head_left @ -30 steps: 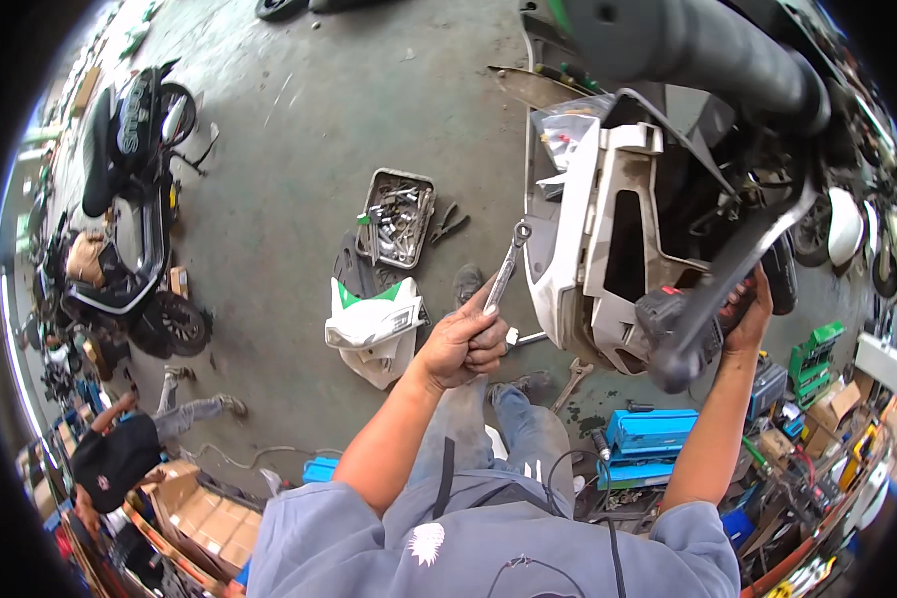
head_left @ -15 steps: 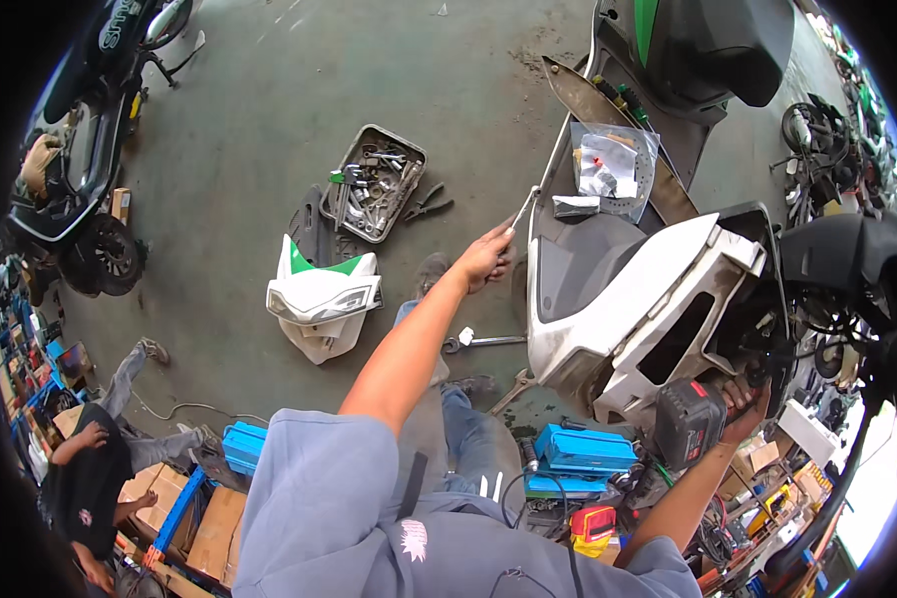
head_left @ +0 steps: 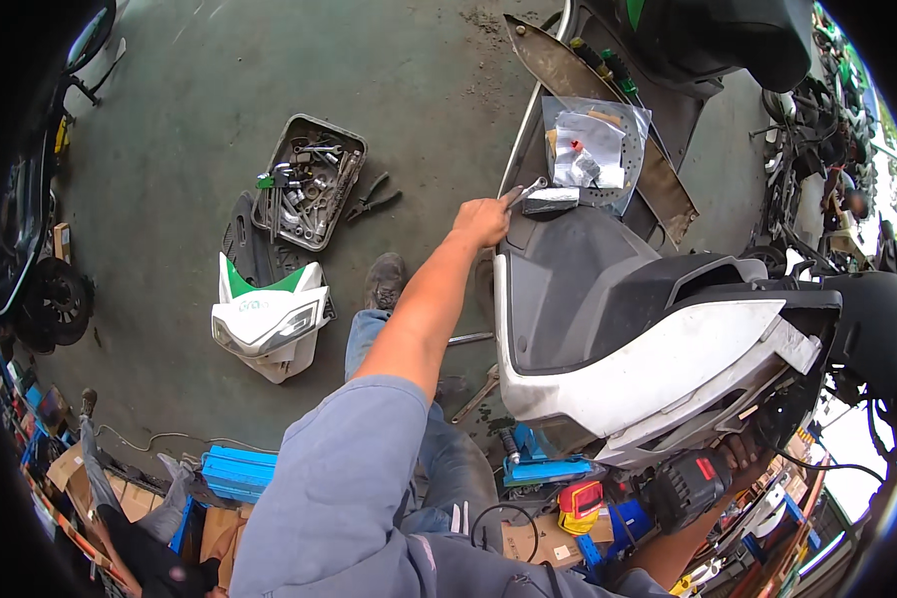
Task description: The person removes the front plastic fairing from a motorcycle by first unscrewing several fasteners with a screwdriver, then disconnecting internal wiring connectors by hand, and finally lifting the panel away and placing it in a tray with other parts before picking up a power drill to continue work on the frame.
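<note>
My left hand [head_left: 481, 221] is closed around a wrench [head_left: 534, 187], whose ring end points toward a small foil-like packet [head_left: 551, 200] on the scooter. Below it lies the dark grey inner panel of the white scooter body [head_left: 658, 354]. My right hand [head_left: 743, 460], partly hidden at the scooter's front end, grips a cordless power tool [head_left: 686, 490]. The tool's black battery pack faces me, while its head is out of sight. Beyond the packet, a clear plastic bag [head_left: 598, 149] with a disc and papers rests on the footboard.
A metal tray of tools [head_left: 314, 184] sits on the floor, with pliers [head_left: 373, 197] beside it. Nearer lies a white and green headlight cowl [head_left: 269, 314]. Blue toolboxes [head_left: 239, 472] stand near the lower edge. Another person [head_left: 145, 543] is at lower left.
My left hand has moved the wrench over the inner panel, close to the foil-like packet. My view has shifted, and the power tool in my right hand now appears lower.
</note>
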`<state>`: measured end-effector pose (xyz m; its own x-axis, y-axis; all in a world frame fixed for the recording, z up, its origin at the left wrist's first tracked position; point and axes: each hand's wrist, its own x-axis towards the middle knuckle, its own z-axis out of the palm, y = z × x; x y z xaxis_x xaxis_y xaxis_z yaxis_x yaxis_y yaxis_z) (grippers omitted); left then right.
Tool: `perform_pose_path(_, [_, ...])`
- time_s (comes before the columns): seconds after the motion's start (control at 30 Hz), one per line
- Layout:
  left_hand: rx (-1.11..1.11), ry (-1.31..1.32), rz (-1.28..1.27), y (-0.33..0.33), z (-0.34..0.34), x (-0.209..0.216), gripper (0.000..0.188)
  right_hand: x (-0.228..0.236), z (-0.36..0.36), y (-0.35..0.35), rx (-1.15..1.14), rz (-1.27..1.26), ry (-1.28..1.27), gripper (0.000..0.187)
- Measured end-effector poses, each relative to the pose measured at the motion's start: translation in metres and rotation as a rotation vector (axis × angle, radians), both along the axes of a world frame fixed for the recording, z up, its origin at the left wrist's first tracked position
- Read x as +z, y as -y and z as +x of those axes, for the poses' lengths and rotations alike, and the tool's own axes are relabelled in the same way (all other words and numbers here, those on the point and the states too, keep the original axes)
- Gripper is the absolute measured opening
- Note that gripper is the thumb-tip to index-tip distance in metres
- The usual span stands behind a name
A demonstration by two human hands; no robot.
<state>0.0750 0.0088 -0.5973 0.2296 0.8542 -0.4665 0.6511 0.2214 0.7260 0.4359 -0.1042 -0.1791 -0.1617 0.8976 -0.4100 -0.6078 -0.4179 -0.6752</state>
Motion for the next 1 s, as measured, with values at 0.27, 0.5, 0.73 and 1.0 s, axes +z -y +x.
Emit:
perform_pose_path(0.27, [0.05, 0.071, 0.157, 0.004, -0.022, -0.002, 0.047, -0.005, -0.002, -0.003, 0.013, -0.006, -0.004, 0.037])
perform_pose_path(0.5, [0.801, 0.551, 0.148, 0.045, -0.026, 0.102, 0.025, 0.001, -0.002, 0.009, -0.077, -0.049, -0.02, 0.038])
perform_pose_path(0.73, [0.538, 0.994, 0.443, 0.103, 0.013, 0.336, 0.036, -0.01, -0.015, -0.006, -0.161, -0.16, 0.043, 0.041])
perform_pose_path(1.0, [0.636, 0.862, 0.756, 0.094, 0.092, 0.43, 0.025, -0.001, -0.039, -0.016, -0.198, -0.217, -0.136, 0.026])
